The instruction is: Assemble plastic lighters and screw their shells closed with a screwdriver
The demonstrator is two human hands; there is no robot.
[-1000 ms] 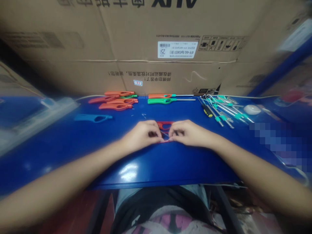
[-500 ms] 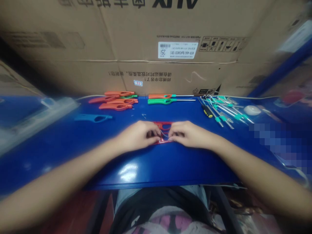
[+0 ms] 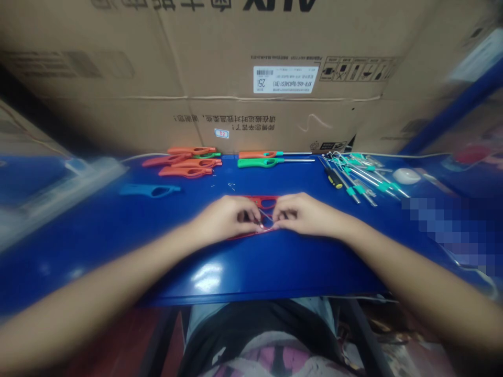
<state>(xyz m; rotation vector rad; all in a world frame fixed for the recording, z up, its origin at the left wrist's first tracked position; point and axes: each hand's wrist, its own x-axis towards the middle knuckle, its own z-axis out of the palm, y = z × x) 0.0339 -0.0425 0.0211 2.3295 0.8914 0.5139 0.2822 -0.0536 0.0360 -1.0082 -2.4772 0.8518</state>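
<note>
Red handle pcs, approx. mid-job: upper red pc (image 3: 268, 202) lies flat on counter (image 3: 275, 272) just beyond the hands, lower red pc (image 3: 245, 235) is partly hidden under them. Pcs look apart, i.e. not closed up; no metal tube is seen fitted.

L fingers (image 3: 249, 227): nearly closed, thumb to index; thin strand (image 3: 266, 214) looks pinched there. R fingers (image 3: 286, 224): same, nearly closed at the strand's other end, right by lower pc's edge. Exact grip pts can't be told, too small/blurred.

Status elsewhere: 2 units are seen w/ tubes on, orange unit (image 3: 253, 155) and green unit (image 3: 255, 163), side by side at back. No tubes are seen on orange handles (image 3: 186, 171) grouped back L, or on blue handle (image 3: 151, 190) nearer. Loose tubes w/ teal collars (image 3: 367, 178) are piled back R, screwdriver (image 3: 334, 179) beside them.
</note>
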